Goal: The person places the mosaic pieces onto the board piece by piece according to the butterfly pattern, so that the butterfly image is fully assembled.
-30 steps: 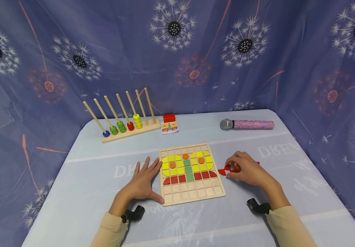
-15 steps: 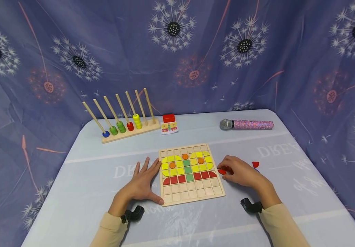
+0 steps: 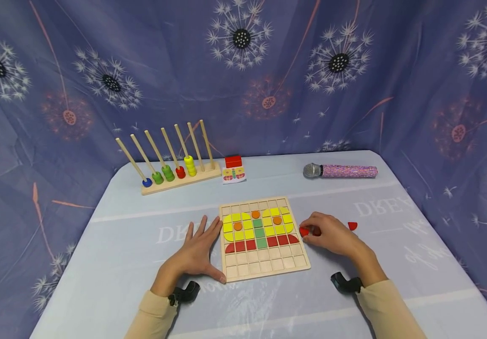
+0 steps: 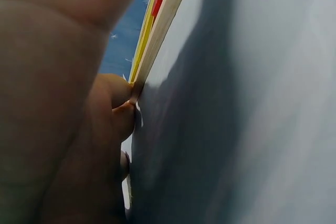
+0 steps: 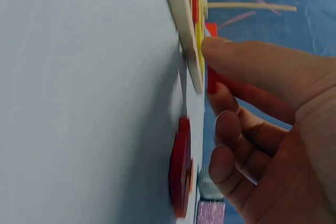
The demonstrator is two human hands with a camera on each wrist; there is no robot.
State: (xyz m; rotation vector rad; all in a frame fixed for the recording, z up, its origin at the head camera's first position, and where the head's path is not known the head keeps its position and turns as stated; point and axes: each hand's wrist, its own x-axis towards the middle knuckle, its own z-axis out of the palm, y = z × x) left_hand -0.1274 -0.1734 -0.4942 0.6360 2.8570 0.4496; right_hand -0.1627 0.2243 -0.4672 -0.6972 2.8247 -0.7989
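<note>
A square wooden grid board (image 3: 264, 268) lies mid-table, with yellow, orange, green and dark red tiles set in a butterfly-like pattern. My left hand (image 3: 196, 252) is spread at its left edge, thumb at the lower corner and fingertips against the side. My right hand (image 3: 332, 235) is just off the right edge, pinching a small red tile (image 5: 211, 80) between thumb and finger; in the head view this red tile (image 3: 304, 231) shows at the fingertips. Another red tile (image 5: 180, 171) lies on the table below the hand. A red rounded tile (image 3: 352, 226) rests to its right.
At the back left stands a wooden peg counting rack (image 3: 179, 180) with coloured beads. Beside it, a pattern card (image 3: 234, 175) is near a red block (image 3: 233, 161). A glittery pink microphone (image 3: 340, 171) lies at the back right, before a blue dandelion-print curtain (image 3: 163, 56).
My right hand has moved left to the board's edge with a red tile, uncovering the rounded tile on its right. The left hand has stayed at the board.
</note>
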